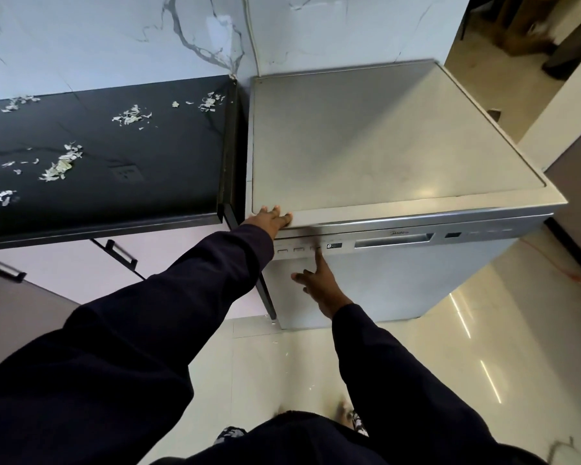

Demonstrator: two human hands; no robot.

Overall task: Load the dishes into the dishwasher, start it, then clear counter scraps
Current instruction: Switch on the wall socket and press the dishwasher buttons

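Left hand (271,220) flat on the dishwasher (383,156) top, right hand (317,280) forefinger on a button — scraps (61,164) litter the black counter (168,182).

Marbled wall (114,38); cabinet handles (119,255); glossy floor (450,347).

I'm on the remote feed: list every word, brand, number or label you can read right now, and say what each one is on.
"Midea": brand name on the dishwasher front panel, above the door handle; faint, so the reading is tentative.
"8": lit digit on the small display, just right of the button the right hand is pressing; anything after it is too blurred to read.
Markings by the buttons and the indicator window further right: too small to read.
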